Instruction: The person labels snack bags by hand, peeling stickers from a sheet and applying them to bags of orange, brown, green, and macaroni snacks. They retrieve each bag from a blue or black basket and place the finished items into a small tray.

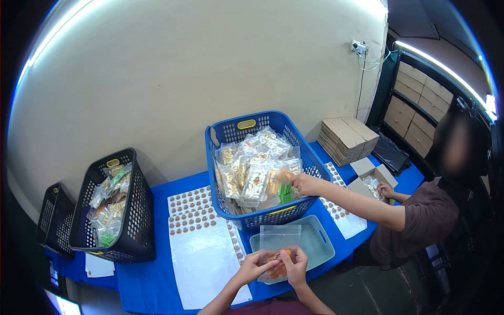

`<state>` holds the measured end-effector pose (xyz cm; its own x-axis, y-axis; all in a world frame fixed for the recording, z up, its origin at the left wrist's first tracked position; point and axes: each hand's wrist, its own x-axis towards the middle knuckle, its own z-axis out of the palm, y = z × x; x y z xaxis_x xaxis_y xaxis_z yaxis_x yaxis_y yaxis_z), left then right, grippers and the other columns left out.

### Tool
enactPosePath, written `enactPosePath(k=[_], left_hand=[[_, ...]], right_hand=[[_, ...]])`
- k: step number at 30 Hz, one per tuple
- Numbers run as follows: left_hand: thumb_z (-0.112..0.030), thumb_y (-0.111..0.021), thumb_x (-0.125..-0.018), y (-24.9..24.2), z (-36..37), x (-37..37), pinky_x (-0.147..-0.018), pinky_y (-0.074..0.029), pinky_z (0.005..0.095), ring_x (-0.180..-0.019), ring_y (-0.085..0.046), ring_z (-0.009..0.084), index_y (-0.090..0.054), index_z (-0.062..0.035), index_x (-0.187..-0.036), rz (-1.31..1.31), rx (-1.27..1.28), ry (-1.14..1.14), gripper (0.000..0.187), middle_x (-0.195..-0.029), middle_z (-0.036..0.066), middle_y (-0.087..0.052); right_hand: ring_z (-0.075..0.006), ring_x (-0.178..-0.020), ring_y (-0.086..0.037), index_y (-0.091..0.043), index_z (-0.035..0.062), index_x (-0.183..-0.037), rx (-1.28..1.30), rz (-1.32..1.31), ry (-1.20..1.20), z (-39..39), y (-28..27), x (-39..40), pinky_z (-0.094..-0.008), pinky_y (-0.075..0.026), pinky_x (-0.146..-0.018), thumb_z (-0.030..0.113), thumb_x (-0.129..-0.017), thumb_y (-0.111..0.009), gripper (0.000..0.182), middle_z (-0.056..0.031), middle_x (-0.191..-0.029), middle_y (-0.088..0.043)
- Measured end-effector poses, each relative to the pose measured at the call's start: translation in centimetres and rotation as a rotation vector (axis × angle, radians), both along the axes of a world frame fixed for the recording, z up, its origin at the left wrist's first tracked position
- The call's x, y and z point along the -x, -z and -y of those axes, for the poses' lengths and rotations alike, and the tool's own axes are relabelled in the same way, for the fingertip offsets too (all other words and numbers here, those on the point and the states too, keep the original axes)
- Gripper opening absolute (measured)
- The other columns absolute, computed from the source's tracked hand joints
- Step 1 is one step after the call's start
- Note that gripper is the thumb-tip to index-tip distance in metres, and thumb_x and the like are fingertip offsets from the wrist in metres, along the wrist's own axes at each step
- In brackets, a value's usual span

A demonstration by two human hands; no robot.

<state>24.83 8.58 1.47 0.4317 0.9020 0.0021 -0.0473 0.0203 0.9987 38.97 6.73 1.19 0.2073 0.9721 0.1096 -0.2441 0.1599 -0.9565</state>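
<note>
A clear zip bag (280, 235) with orange pieces in its lower part is held in front of me. My left hand (253, 268) grips its left side with bent fingers. On the other side, my right hand (296, 265) pinches the bag, the thumb near a small brownish round sticker. Below the bag stands a pale green plastic tray (320, 247). Just beyond it, a blue basket (247, 219) is heaped with filled snack bags (256, 178).
A co-worker's hand (307, 185) reaches into the blue basket; their other hand (386, 190) is at an open carton (362, 188). Sticker sheets (191, 210) lie on the blue table (142, 283). Black baskets (139, 210) stand left, flattened cartons (346, 139) back right.
</note>
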Motion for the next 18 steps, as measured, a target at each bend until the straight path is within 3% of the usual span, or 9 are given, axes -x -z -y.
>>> enactPosePath(k=[7,10,13,14,18], left_hand=[[-0.022,-0.058,-0.083,-0.5,0.9,3.2,-0.066,-0.046,0.0209,-0.077,-0.057,0.0086,-0.056,-0.0009,-0.105,0.107,0.069,0.016,0.030,-0.090,0.005,-0.060],[-0.023,-0.055,-0.085,0.9,1.0,5.0,-0.062,-0.045,0.0201,-0.071,-0.056,0.0078,-0.057,-0.0004,-0.102,0.037,0.011,-0.134,0.028,-0.083,0.005,-0.061],[-0.024,-0.053,-0.087,1.0,1.0,6.8,-0.056,-0.045,0.0208,-0.063,-0.055,0.0074,-0.058,-0.0003,-0.096,-0.017,0.034,-0.191,0.026,-0.075,0.005,-0.062],[-0.024,-0.051,-0.087,0.6,1.2,7.1,-0.049,-0.043,0.0217,-0.056,-0.054,0.0074,-0.060,-0.0002,-0.087,-0.020,0.024,-0.236,0.025,-0.069,0.005,-0.061],[-0.024,-0.050,-0.088,0.4,1.1,9.4,-0.049,-0.043,0.0216,-0.057,-0.054,0.0070,-0.061,0.0015,-0.081,-0.162,-0.068,-0.326,0.028,-0.067,0.005,-0.061]], right_hand=[[-0.0057,-0.066,-0.052,-0.049,0.0014,-0.089,0.010,-0.108,-0.098,0.7,-0.6,2.7,-0.0185,-0.043,-0.057,0.014,-0.080,-0.061,0.020,-0.0028,-0.077,-0.056],[-0.0053,-0.067,-0.052,-0.047,0.0016,-0.092,0.045,-0.087,-0.165,0.8,-0.9,5.1,-0.0176,-0.043,-0.055,0.013,-0.077,-0.065,0.026,-0.0030,-0.080,-0.055],[-0.0060,-0.066,-0.053,-0.046,0.0011,-0.094,0.107,-0.014,-0.209,1.0,-0.4,7.0,-0.0175,-0.043,-0.052,0.010,-0.073,-0.068,0.032,-0.0039,-0.080,-0.054],[-0.0064,-0.068,-0.053,-0.045,0.0010,-0.094,0.130,0.002,-0.239,1.2,-0.5,7.4,-0.0175,-0.044,-0.053,0.008,-0.074,-0.068,0.031,-0.0040,-0.081,-0.053],[-0.0070,-0.073,-0.053,-0.045,0.0010,-0.097,0.124,0.068,-0.259,1.3,-0.6,9.8,-0.0186,-0.044,-0.059,0.006,-0.074,-0.067,0.032,-0.0042,-0.085,-0.053]])
